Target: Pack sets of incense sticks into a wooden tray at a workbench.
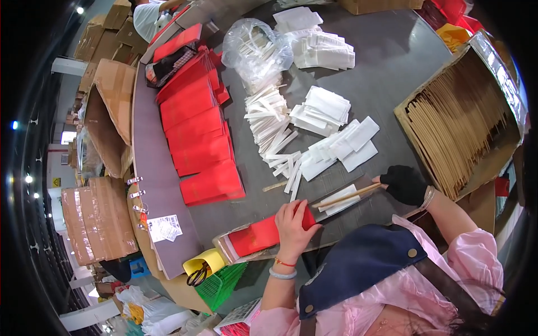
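Along the table's near edge lies a long clear plastic sleeve (pixel 367 183). At its left part is a red packet (pixel 255 235). My bare left hand (pixel 295 228) grips the packet's right end, thumb on the near side and fingers on the far side. Right of it, a thin light-brown stick (pixel 347 195) and a white paper slip (pixel 340 205) lie with the sleeve; whether they are inside it I cannot tell. My right hand (pixel 402 185), in a black fingerless glove, pinches the stick's right end. Its lower fingers are curled and partly hidden.
Red packets (pixel 197 137) overlap in a row at left. Mid-table are white strips (pixel 268 120), white packets (pixel 322 109) and a clear bag (pixel 256 47). A cardboard box (pixel 406 120) of brown sticks stands right. A yellow holder (pixel 204 260) with scissors sits front left.
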A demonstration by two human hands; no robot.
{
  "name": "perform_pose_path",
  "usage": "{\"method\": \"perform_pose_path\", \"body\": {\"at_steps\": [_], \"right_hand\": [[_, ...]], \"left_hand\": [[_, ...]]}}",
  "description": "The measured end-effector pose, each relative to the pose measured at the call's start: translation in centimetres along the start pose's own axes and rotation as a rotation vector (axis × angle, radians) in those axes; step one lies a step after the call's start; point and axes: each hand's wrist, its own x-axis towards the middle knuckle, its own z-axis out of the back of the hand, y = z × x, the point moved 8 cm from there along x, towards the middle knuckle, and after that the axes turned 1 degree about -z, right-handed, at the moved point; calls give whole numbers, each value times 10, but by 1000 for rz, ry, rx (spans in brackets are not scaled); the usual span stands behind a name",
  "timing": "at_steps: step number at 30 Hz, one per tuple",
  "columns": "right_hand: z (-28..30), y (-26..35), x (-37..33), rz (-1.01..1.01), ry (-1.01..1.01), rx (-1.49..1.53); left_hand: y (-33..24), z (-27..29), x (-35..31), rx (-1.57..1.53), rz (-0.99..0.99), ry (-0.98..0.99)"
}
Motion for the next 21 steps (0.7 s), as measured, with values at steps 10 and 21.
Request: {"method": "perform_pose_path", "body": {"at_steps": [10,21], "right_hand": [[-12,25,29,156,-260,17],[-28,80,51,190,-134,-70]], "left_hand": [[-29,-20,20,-14,-81,9],[-46,-18,42,-47,-187,157]]}}
